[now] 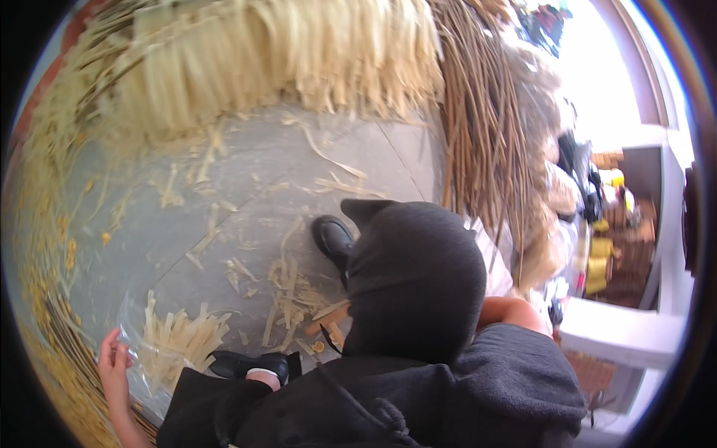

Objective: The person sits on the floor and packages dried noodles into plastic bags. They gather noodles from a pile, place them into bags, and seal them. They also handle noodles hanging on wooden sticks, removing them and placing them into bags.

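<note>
At the lower left, my left hand (115, 358) has its fingers partly bent at the edge of a clear plastic bag (159, 358). Whether it grips the plastic is not plain. Pale flat strips (182, 336), like wood or plant fibre, fan out of the bag. My right forearm (512, 313) passes behind my raised knee in black cloth (417, 269), and my right hand is out of view. Between my black shoes (333, 238) lie loose strips (288, 297) and small reddish-brown wooden pieces (327, 325).
Long pale strips (280, 61) lie in a thick row across the top. To their right stretches a bundle of thin brown rods (479, 112), beside plastic-wrapped bundles (546, 224). Scraps litter the grey floor (381, 145). Woven brown baskets (630, 252) stand on shelving at the right.
</note>
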A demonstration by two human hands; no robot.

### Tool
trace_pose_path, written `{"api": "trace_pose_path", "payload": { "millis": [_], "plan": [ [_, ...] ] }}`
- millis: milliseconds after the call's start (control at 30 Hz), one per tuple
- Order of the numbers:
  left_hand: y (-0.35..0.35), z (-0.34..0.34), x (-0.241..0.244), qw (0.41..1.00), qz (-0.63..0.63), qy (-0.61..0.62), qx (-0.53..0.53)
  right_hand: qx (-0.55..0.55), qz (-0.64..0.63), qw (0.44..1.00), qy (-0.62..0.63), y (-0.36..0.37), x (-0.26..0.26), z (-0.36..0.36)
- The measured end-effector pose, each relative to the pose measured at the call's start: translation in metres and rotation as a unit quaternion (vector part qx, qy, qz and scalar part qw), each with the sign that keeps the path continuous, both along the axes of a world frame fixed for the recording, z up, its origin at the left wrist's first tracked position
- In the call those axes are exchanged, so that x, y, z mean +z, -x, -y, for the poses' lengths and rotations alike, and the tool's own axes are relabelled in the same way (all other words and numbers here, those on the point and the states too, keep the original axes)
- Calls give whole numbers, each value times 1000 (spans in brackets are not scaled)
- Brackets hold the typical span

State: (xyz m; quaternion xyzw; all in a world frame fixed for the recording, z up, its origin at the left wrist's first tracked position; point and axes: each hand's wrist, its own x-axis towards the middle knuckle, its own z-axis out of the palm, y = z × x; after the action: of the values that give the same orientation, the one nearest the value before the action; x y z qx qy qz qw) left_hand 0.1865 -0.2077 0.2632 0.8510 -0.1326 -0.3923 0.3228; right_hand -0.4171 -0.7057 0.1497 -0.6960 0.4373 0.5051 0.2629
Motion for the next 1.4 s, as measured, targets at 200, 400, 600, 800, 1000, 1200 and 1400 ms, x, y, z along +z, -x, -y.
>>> {"api": "trace_pose_path", "payload": {
  "millis": [200,400,600,800,1000,1200,1400],
  "plan": [
    [45,58,-25,973,18,-42,-226,-161,30,986,34,72,11,-45],
    [63,90,7,926,76,-96,-357,-255,23,966,37,152,-1,-95],
    [4,-6,29,985,149,-53,-62,-263,38,964,15,173,-35,-99],
    [114,-66,125,976,-75,-178,100,-238,106,965,-26,159,-75,-93],
    [179,-38,161,976,-126,-66,164,-233,198,951,-43,118,-98,-57],
    [181,25,180,995,-14,-102,-12,-202,311,928,-34,25,-53,10],
    [112,148,151,953,-37,-142,-264,-88,410,905,68,-86,17,119]
  ]
}}
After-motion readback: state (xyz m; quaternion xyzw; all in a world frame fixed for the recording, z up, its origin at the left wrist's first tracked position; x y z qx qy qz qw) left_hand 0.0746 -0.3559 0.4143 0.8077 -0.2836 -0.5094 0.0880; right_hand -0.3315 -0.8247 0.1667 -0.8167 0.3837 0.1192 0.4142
